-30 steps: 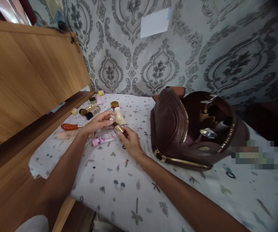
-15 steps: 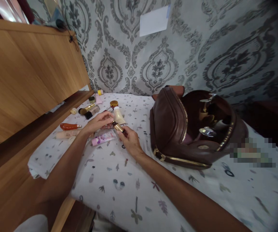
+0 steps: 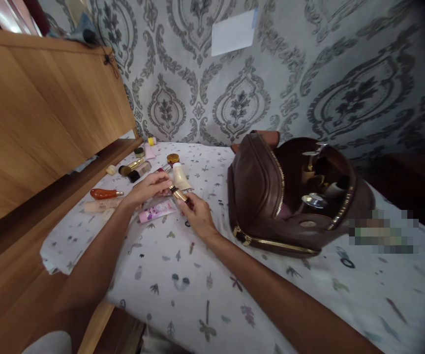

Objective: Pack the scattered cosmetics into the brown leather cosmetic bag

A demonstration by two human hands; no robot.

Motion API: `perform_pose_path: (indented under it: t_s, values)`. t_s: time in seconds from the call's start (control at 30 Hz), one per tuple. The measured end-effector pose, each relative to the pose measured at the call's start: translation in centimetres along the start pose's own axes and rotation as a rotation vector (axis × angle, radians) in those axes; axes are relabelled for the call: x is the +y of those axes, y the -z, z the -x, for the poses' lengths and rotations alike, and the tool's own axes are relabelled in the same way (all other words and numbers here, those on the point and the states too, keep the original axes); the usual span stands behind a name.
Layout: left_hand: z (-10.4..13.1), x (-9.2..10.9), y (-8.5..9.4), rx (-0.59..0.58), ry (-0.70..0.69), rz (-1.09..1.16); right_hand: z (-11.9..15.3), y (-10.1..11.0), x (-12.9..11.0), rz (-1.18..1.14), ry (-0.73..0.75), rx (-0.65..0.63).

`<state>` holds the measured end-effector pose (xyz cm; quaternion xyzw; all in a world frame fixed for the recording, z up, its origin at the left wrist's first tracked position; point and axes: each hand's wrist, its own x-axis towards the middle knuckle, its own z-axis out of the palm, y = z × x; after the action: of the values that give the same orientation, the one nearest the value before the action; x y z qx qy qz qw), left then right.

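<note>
The right hand (image 3: 198, 215) pinches the small gold tube (image 3: 179, 194) over the cloth (image 3: 212, 172); the left hand (image 3: 152, 187) bends at its tip, its grip too hard to tell; a loose pinch could drop it by the pink tube (image 3: 157, 211).

Dim, soft light | bright sheen top left | right edge dark | wide-angle stretching | pixelated patch (image 3: 384, 233) right

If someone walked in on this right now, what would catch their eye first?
Probably the big brown leather bag, gaping open on the right side of the patterned white cloth. Next, perhaps, the small gold tube between the left hand and right hand, and the orange-handled tool lying left of them.
</note>
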<state>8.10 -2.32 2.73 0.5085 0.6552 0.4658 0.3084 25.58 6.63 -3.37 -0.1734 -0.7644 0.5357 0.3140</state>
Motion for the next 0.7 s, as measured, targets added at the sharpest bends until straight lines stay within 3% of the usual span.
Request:
perform_pose_path:
  t_s: [0.1,0.27,0.5,0.7]
  values:
    - [0.1,0.1,0.2,-0.033,-0.045,0.041,0.0,0.0,0.0,-0.005,-0.001,0.01]
    - [0.0,-0.2,0.0,-0.003,0.016,0.001,0.0,0.0,0.0,0.004,-0.001,0.007]
    - [-0.1,-0.2,-0.2,-0.004,-0.068,0.062,-0.1,-0.3,0.0,-0.149,-0.048,-0.04]
    - [0.2,0.7,-0.5,0.035,-0.057,0.032,0.0,-0.5,-0.1,-0.244,-0.061,-0.031]
